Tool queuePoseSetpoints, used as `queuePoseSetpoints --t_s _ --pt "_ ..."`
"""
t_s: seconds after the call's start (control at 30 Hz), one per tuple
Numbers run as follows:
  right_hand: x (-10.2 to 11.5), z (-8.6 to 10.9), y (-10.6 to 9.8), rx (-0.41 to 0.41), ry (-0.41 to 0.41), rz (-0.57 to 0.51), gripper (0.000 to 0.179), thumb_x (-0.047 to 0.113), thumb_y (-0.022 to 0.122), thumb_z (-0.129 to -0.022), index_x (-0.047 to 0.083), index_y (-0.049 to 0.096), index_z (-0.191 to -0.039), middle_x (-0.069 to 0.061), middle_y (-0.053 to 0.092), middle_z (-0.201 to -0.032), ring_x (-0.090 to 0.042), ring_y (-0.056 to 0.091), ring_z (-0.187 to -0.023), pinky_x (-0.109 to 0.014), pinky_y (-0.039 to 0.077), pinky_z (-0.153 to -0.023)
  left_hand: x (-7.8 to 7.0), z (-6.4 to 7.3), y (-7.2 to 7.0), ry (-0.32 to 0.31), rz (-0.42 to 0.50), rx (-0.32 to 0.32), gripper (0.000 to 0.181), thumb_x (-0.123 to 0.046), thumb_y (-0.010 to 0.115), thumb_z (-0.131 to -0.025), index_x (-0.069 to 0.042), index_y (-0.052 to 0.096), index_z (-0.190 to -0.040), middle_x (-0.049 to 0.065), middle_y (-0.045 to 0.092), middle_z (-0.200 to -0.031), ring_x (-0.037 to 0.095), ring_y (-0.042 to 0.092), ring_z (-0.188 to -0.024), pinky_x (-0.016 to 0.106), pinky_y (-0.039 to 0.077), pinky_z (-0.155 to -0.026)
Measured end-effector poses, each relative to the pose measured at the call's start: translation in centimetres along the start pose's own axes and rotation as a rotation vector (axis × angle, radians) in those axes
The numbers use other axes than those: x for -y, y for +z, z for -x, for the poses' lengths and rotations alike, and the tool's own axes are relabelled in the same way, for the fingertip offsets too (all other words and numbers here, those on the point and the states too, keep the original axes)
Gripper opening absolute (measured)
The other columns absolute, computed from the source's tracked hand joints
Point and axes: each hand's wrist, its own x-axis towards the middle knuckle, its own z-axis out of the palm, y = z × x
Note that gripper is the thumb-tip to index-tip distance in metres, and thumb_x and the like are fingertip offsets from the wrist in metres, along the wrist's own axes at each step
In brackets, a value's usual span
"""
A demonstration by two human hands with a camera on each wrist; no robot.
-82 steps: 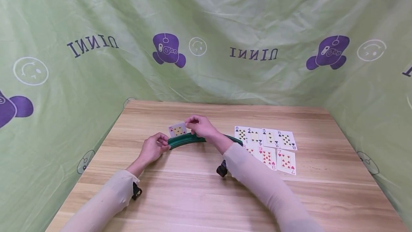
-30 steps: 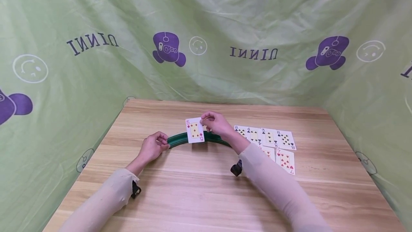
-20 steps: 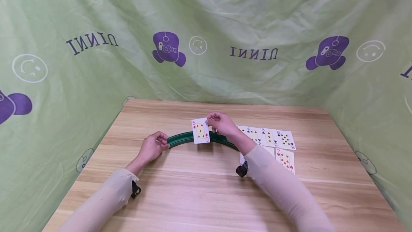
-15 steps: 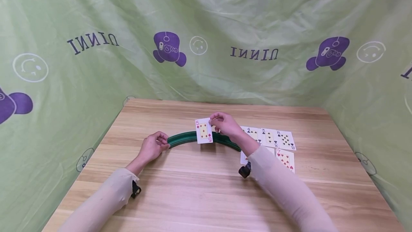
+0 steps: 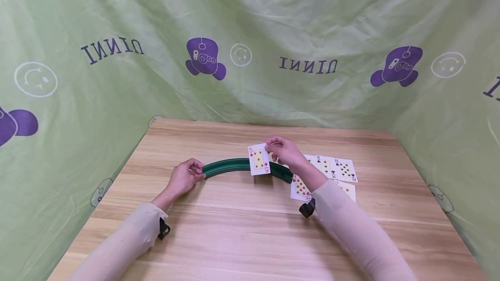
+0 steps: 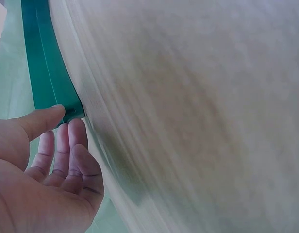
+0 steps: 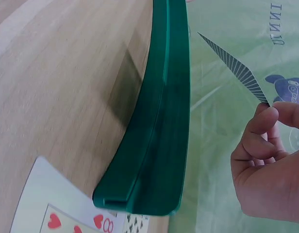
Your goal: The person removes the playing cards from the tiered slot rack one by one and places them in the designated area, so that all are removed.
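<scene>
A curved green card holder (image 5: 224, 167) lies on the wooden table. My left hand (image 5: 183, 178) holds its left end, and the left wrist view shows the thumb on top with fingertips against the end. Between thumb and fingers my right hand (image 5: 287, 153) pinches a playing card, the five of diamonds (image 5: 259, 159), by its upper right corner. The card is face toward me, in front of the holder's right half in the head view. In the right wrist view the card (image 7: 239, 70) shows its striped back, nearly edge-on and apart from the green holder (image 7: 159, 141).
Face-up cards lie in two rows at the right, partly hidden by my right forearm. The eight of hearts (image 5: 300, 189) touches or nearly touches the holder's right end; the eight of clubs (image 5: 345, 170) is farthest right. A green printed curtain (image 5: 258, 94) surrounds the table (image 5: 234, 229).
My right hand has lifted the five of diamonds from the holder's left part and carried it rightward along the holder. The left hand has stayed at the left end.
</scene>
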Motion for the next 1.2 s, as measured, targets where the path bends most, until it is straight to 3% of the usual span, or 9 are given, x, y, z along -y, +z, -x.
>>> queuePoseSetpoints --t_s 0.57,0.83,1.2 --pt "-0.8 1.3 -2.8 -0.057 0.018 0.009 0.023 0.017 0.059 -0.098 0.006 0.058 -0.119 0.003 0.057 -0.079 -0.012 0.051 -0.063 -0.022 0.036 -0.054 0.1 -0.1 0.0 0.006 -0.001 0.005 0.023 -0.004 0.075 -0.085 -0.003 0.064 -0.105 0.009 0.069 -0.092 0.017 0.067 -0.081 0.025 0.052 -0.071" --pt "-1.0 1.9 -5.1 -0.090 0.027 0.027 0.027 0.019 0.057 -0.099 0.006 0.055 -0.123 0.002 0.056 -0.088 -0.010 0.051 -0.065 -0.021 0.037 -0.056 0.0 -0.1 0.0 0.003 0.004 -0.002 0.023 -0.005 0.075 -0.085 -0.004 0.064 -0.106 0.009 0.069 -0.093 0.018 0.067 -0.082 0.027 0.052 -0.073" --pt "-1.9 2.9 -8.2 -0.128 0.065 0.058 0.035 0.023 0.057 -0.101 0.004 0.051 -0.129 0.006 0.055 -0.087 -0.008 0.052 -0.068 -0.022 0.038 -0.061 0.0 -0.1 0.1 0.002 0.002 -0.001 0.023 -0.005 0.075 -0.085 -0.004 0.064 -0.105 0.008 0.069 -0.092 0.018 0.068 -0.083 0.026 0.052 -0.072"
